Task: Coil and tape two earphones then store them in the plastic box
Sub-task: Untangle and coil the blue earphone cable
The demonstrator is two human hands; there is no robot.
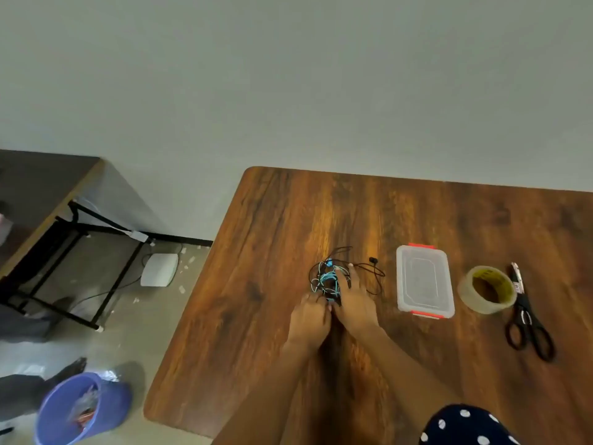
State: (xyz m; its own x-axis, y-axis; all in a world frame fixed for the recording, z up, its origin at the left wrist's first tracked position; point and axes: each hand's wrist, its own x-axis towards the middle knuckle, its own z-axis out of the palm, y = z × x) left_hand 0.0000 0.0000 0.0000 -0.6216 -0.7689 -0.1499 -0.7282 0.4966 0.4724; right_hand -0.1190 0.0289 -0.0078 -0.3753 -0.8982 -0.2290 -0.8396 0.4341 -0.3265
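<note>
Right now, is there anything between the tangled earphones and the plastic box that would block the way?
No object lies between the earphones and the plastic box, only bare table. However, the box lid looks closed, so it must be opened first.

Plain office: desks (321, 220), bare wall (288, 75).

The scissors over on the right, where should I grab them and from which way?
Take the scissors by the black handle loops, which lie at the end nearest the person. Come from that near side, fingers over the loops. The blades are closed and point away toward the wall, so this grip keeps fingers off them. The tape roll sits right against their left side, so don't reach in from there.
</note>
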